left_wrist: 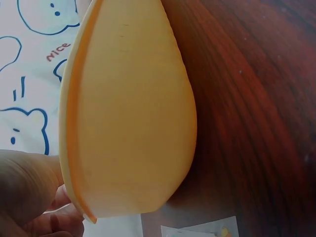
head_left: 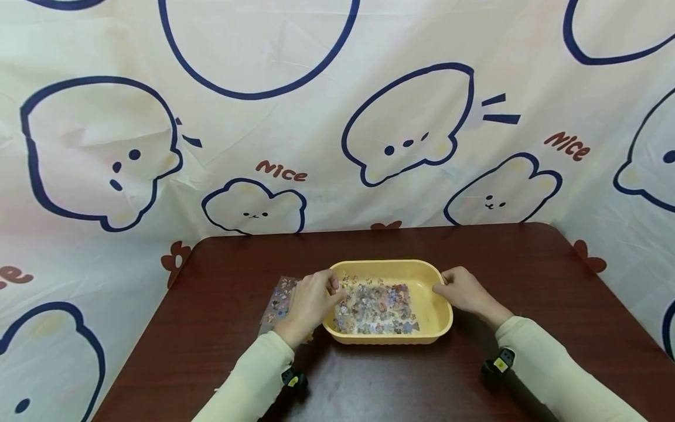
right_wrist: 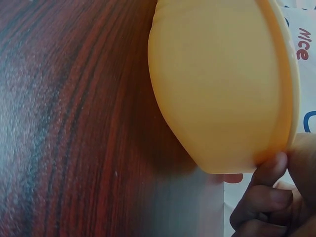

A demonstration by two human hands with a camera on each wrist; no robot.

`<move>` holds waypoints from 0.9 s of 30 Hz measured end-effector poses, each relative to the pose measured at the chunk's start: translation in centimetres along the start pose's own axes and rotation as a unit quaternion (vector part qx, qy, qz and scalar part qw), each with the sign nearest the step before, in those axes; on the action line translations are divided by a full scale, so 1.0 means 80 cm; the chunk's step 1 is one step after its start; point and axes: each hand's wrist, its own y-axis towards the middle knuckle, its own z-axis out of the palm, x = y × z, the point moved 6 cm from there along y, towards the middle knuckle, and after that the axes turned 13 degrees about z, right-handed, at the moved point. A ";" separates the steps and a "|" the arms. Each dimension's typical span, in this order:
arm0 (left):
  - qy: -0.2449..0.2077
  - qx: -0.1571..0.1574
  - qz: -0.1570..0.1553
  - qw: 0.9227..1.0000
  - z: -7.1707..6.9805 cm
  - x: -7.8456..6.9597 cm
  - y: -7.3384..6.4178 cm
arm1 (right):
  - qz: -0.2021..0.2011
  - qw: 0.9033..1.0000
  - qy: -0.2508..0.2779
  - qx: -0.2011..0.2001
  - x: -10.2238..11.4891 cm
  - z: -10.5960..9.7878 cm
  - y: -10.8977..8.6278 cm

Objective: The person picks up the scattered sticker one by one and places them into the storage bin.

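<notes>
A yellow plastic basin (head_left: 433,310) stands on the table in the head view, with small colourful printed pieces (head_left: 369,310) spread over its left and middle. My left hand (head_left: 312,298) grips the left rim. In the left wrist view its thumb lies over the rim and its curled fingers (left_wrist: 61,222) are on the outer side. My right hand (head_left: 466,290) pinches the right rim, thumb inside. From the right wrist, curled fingers (right_wrist: 269,197) show against the basin's outer wall. A clear packet (head_left: 278,302) with similar prints lies partly hidden behind the left hand.
The dark brown wooden table (head_left: 237,264) reaches back to a white cloth backdrop (head_left: 327,140) with blue cartoon outlines. More cloth hangs along the left and right sides. A small black device sits on each wrist.
</notes>
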 end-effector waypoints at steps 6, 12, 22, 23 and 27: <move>0.022 -0.004 0.008 1.000 -0.004 -0.004 0.000 | 0.005 1.000 -0.001 0.004 0.000 -0.001 -0.001; 0.037 -0.011 0.011 0.999 -0.011 -0.008 -0.003 | 0.003 1.000 -0.007 0.006 -0.002 -0.003 0.000; 0.032 -0.043 0.018 0.998 -0.034 -0.010 -0.005 | -0.009 1.000 -0.010 0.008 0.001 -0.002 0.001; 0.033 -0.046 0.016 0.998 -0.036 -0.009 -0.005 | -0.010 1.000 -0.009 0.008 0.001 -0.001 0.001; 0.030 -0.050 -0.003 0.998 -0.045 -0.003 -0.006 | -0.011 1.000 -0.010 0.008 0.002 -0.001 0.001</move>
